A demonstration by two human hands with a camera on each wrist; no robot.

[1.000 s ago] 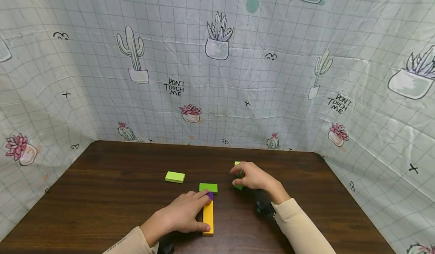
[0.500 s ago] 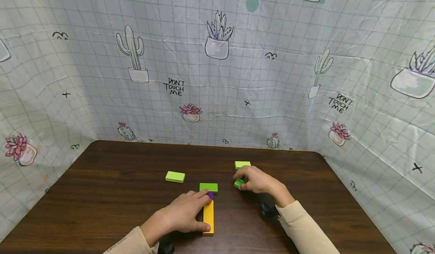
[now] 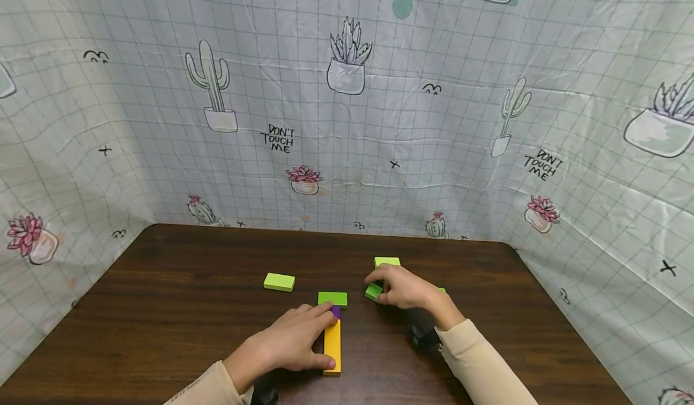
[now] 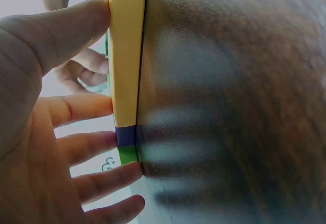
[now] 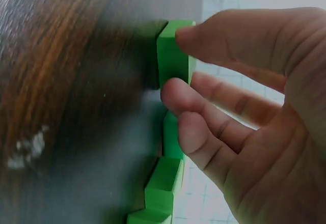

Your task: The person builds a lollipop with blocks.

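Observation:
In the head view my left hand (image 3: 293, 339) lies with fairly straight fingers along a row of blocks. Its thumb touches the near end of the long yellow block (image 3: 333, 348); other fingertips reach the purple block (image 3: 337, 313). Across the far end of the row lies a green block (image 3: 332, 299). To the right, my right hand (image 3: 406, 287) pinches a small green block (image 3: 373, 291) between thumb and fingers, low over the table. In the right wrist view the thumb presses the near face of that block (image 5: 173, 56); part of it is hidden.
A lime block (image 3: 279, 282) lies at the left, and another lime block (image 3: 387, 261) sits behind my right hand. More green blocks (image 5: 160, 196) stand beyond the fingers in the right wrist view. The dark wooden table (image 3: 162, 320) meets a patterned curtain (image 3: 347, 152) at the back.
My right hand shifts slightly right, then back left, and the small green block has moved a little left with it. The left hand and its row of blocks stay still.

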